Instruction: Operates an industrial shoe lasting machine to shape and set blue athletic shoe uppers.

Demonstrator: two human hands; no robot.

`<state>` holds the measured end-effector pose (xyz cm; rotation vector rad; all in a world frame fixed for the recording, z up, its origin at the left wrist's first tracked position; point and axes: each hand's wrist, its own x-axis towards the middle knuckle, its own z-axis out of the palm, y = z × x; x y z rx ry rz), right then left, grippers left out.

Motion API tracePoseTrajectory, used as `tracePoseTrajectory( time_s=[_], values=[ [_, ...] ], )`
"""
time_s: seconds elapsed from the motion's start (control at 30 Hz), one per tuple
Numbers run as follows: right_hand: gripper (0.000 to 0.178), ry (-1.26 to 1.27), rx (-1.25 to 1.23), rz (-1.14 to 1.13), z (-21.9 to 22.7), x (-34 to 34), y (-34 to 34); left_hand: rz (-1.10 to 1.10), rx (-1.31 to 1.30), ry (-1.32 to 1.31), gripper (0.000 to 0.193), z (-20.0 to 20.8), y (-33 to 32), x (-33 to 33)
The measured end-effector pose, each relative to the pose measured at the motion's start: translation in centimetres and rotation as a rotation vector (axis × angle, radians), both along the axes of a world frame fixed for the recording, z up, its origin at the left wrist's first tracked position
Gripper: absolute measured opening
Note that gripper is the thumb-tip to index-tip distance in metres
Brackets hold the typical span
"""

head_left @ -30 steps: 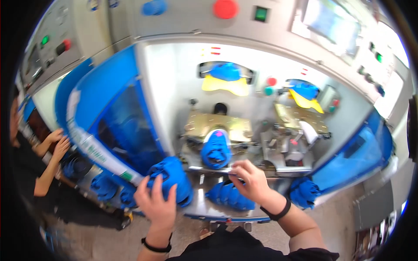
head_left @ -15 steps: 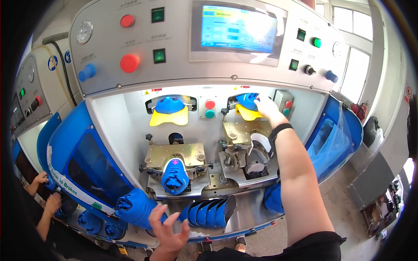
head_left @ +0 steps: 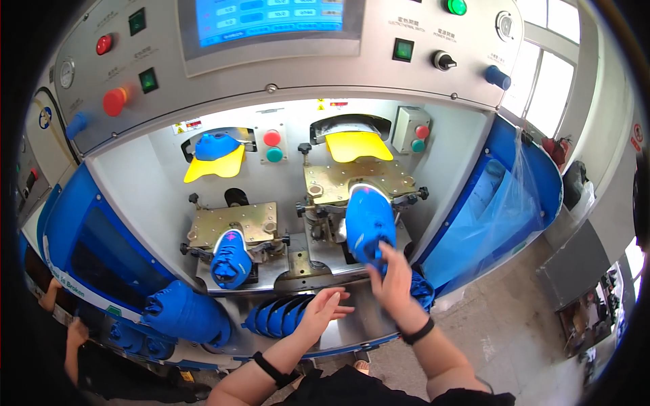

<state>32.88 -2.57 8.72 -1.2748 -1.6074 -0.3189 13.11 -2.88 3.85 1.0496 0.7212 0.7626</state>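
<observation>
My right hand (head_left: 394, 279) has its thumb and fingers closed on the near end of a blue shoe upper (head_left: 367, 220). That upper lies tilted at the right metal clamp plate (head_left: 352, 179), its pale-edged far end against the plate. To the left, my left hand (head_left: 323, 312) is empty with its fingers stretched out, just beside a row of nested blue shoe uppers (head_left: 274, 317) on the machine's front ledge. Another blue upper (head_left: 231, 260) sits at the left clamp plate (head_left: 233, 223). Above it, a blue piece (head_left: 217, 145) rests on the left yellow pad (head_left: 215, 166); the right yellow pad (head_left: 359, 145) is bare.
Stacked blue uppers (head_left: 183, 311) stand at the ledge's left end, and more (head_left: 421, 289) lie at its right end. Blue side guards (head_left: 115, 243) flank the opening. Overhead is a control panel (head_left: 271, 74) with screen and knobs. A co-worker's hand (head_left: 76, 331) shows far left.
My right hand has come down from the right yellow pad to the right clamp, and the blue upper has left that pad. My left hand has moved right. The view has shifted right and down.
</observation>
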Motion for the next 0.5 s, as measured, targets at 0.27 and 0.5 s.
tracePoseTrajectory(
  time_s=[0.27, 0.5],
  values=[
    [0.028, 0.067, -0.297, 0.069, -3.7, 2.3, -2.0, 0.143, -0.432, -0.444, 0.032, -3.9, 3.8, 10.5],
    [0.033, -0.065, -0.187, 0.076, -0.9, 3.8, 3.4, 0.236, -0.437, -0.404, 0.039, -3.9, 5.7, 12.5]
  ],
)
